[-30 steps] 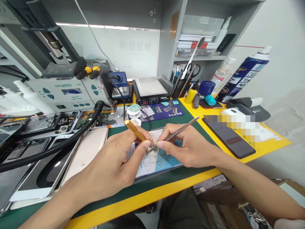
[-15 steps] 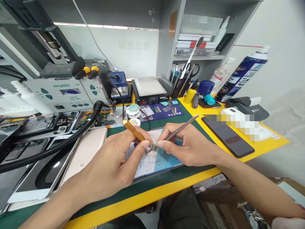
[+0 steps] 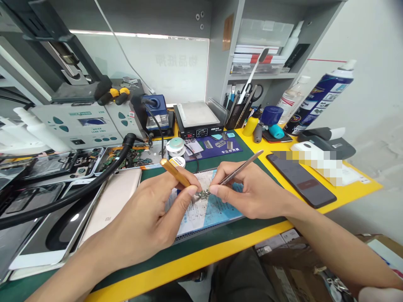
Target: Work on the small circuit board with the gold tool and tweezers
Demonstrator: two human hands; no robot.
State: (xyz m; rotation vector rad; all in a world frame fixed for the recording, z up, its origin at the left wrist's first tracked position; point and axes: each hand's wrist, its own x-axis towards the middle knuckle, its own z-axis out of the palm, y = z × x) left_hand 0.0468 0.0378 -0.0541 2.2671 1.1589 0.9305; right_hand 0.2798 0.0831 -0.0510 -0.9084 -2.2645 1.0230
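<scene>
Metal part (image 3: 204,193), tiny and probably light and fragile, lay on the blue mat (image 3: 208,214) at the bench's front. Our left hand (image 3: 147,218) fingers were closed around a gold-handled tool (image 3: 175,172); our right hand (image 3: 252,193) pinched tweezers (image 3: 241,167) at it. We judged its edges the safest hold.

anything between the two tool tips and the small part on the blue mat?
Nothing visible. The gold tool in the left hand and the tweezers in the right hand both meet the small part on the blue mat.
</scene>
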